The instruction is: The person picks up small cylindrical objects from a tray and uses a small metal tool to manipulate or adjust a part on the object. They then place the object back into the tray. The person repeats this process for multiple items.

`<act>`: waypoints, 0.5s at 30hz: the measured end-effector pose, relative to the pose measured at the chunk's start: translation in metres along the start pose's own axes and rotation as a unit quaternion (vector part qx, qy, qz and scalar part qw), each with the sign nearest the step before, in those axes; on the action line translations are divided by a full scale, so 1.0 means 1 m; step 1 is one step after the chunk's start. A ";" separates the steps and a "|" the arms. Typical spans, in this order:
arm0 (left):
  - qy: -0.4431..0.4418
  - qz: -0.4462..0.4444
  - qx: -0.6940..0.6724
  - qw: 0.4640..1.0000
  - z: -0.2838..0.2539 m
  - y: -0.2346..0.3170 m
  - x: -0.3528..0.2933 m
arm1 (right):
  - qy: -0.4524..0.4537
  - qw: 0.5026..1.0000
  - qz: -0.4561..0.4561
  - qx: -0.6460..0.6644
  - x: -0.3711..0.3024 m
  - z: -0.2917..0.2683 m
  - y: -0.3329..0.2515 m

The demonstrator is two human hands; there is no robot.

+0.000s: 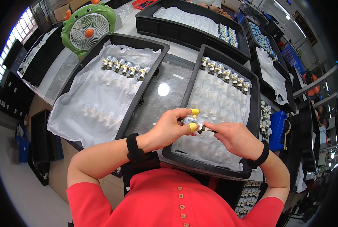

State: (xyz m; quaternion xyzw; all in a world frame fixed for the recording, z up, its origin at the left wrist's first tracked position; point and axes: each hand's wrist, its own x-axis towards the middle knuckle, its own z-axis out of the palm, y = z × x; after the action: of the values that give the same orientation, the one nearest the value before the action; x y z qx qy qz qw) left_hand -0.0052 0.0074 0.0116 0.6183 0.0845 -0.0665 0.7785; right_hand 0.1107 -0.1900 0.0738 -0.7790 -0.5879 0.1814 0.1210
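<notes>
While pinched between yellow-capped fingertips (pixel 194 112) of left hand (pixel 170 128), small metal fitting (pixel 190 121) mostly hidden, shape hard to make out; held over near end of right black tray (pixel 254 113). Right hand (pixel 233 137) closed around thin dark tool (pixel 206 129), tip touching fitting, handle concealed in fist. Rows of similar fittings (pixel 225 75) at tray's far end, more blurred under plastic sheet (pixel 214 109). Left tray (pixel 138 99) on bench (pixel 131 26) partly cut off by forearm.
</notes>
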 end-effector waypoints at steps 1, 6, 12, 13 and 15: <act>0.000 -0.003 -0.003 1.000 0.000 0.001 0.000 | 0.000 1.000 0.000 0.001 0.000 0.000 0.000; -0.001 -0.009 -0.013 1.000 0.000 0.002 0.000 | 0.017 0.999 -0.015 0.024 0.000 0.003 0.004; -0.001 -0.013 -0.021 1.000 0.000 0.002 0.000 | 0.010 1.000 -0.005 0.028 0.000 0.002 0.003; 0.000 -0.015 -0.025 1.000 0.000 0.002 0.000 | 0.009 1.000 -0.005 0.026 0.000 0.003 0.003; -0.002 -0.017 -0.033 0.999 0.000 0.004 -0.001 | 0.018 0.999 -0.014 0.031 0.000 0.003 0.005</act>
State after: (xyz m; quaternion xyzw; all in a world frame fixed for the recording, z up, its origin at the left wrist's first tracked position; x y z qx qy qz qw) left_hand -0.0052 0.0085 0.0152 0.5908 0.0950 -0.0780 0.7974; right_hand 0.1137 -0.1915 0.0687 -0.7695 -0.5907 0.1841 0.1581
